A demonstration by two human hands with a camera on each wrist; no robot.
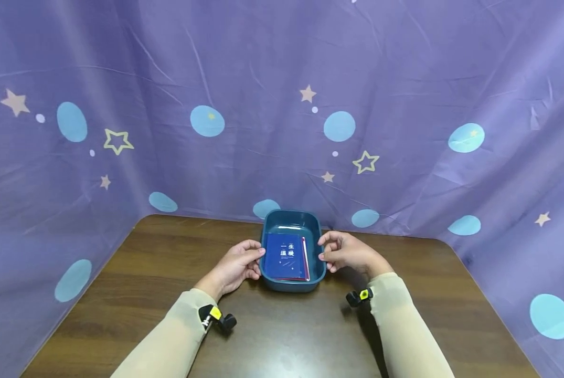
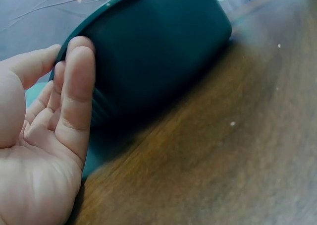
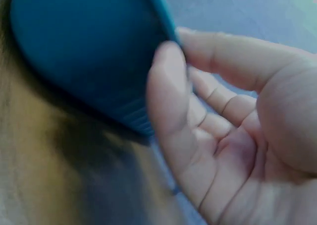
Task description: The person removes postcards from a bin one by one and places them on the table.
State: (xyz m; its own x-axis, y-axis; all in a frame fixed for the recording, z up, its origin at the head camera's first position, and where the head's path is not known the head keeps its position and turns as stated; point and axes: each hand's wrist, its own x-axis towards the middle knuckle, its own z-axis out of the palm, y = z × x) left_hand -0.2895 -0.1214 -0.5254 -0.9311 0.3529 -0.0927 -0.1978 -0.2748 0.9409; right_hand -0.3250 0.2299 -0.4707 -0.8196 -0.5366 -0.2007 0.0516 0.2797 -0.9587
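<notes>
A dark teal plastic bin [image 1: 292, 286] with rounded corners stands near the far side of the table. Inside it lies a blue booklet [image 1: 284, 265] with white characters on its cover, on top of something with red and white edges. My left hand [image 1: 236, 262] pinches the bin's left rim, thumb above and fingers against the outer wall, as the left wrist view also shows. On the opposite side my right hand [image 1: 350, 253] pinches the right rim between thumb and fingers. The right wrist view shows ridges on the bin's outer wall [image 3: 84, 46].
The brown wooden table [image 1: 282, 336] extends on both sides of the bin and towards me. A purple curtain [image 1: 272, 68] with stars and light blue ovals hangs behind and along both sides. A small black device with a yellow mark sits on each wrist.
</notes>
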